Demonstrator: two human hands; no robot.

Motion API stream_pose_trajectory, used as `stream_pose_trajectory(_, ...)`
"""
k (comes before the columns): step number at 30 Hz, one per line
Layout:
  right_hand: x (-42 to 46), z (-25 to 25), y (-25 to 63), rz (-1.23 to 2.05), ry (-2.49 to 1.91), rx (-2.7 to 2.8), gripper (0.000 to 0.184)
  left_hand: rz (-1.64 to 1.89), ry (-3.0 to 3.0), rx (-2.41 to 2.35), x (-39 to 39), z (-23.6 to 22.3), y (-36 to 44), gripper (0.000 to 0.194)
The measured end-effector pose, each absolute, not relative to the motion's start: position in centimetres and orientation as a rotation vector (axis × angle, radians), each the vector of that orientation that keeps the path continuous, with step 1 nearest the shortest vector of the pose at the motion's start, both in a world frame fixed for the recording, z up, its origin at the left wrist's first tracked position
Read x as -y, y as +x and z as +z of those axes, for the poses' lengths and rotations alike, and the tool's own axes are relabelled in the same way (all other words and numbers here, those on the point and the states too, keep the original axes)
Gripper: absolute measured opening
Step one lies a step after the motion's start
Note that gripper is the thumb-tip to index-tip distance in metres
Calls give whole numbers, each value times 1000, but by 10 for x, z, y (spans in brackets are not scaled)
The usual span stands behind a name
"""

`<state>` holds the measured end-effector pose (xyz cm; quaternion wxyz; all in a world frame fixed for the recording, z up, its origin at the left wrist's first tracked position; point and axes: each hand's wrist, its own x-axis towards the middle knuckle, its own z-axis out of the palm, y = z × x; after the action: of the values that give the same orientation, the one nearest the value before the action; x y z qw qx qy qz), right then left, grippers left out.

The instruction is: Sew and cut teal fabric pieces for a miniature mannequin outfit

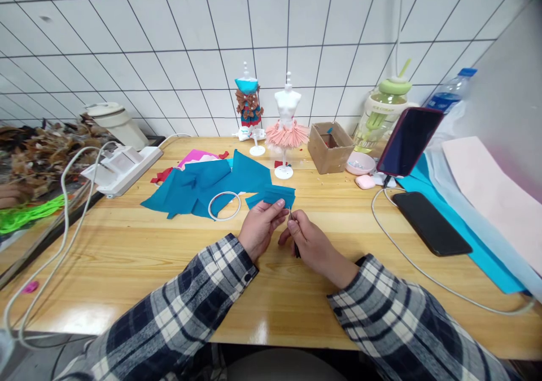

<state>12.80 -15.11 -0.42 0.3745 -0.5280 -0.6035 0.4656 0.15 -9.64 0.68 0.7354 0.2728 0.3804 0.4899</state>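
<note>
My left hand [265, 226] pinches a small folded piece of teal fabric [279, 193] between thumb and fingers. In my right hand [311, 240] is a pair of small scissors [297, 250]; a dark handle shows below the fingers and a thin metal tip points up at the fabric's lower edge. Whether the blades touch the cloth I cannot tell. Beyond my left hand lies a larger crumpled teal fabric [192, 186], with a white ring [224, 218] resting partly over its edge.
Two small dress-form stands, one in a patterned outfit [249, 107] and one in a pink ruffled skirt [288, 135], stand near the tiled wall. Rightward are a cardboard box [332, 158], a propped phone [409, 141], a black phone [432, 223] and cables. A power strip [122, 169] lies left.
</note>
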Motion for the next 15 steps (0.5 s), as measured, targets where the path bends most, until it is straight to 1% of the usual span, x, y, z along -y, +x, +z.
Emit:
stream_pose_trajectory(12, 151, -2, 131, 1212, -1342, 1611, 20, 1059, 631, -778, 94, 4, -1, 22)
stream_pose_trajectory(15, 148, -2, 139, 1238, -1356, 1640, 25, 1062, 714, -843, 88, 5, -6, 23)
